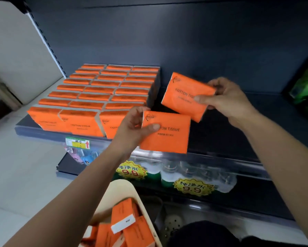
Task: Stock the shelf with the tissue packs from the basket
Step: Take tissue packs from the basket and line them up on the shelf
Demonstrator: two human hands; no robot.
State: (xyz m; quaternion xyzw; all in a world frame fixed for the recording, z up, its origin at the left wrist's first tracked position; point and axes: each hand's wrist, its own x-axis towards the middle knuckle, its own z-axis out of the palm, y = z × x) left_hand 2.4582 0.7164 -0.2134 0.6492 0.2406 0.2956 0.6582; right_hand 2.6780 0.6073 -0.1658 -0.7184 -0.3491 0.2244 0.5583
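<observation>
Above the shelf, each hand pinches an orange tissue pack.

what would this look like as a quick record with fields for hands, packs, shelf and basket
left hand: grips an orange tissue pack by its left edge, at the front of the shelf
right hand: grips a second pack by its right end, tilted, over bare shelf
stocked packs: three columns, upright, on the shelf's left part
basket: cream, below, with loose packs inside
below the shelf: bottled water with 9.9 labels
</observation>
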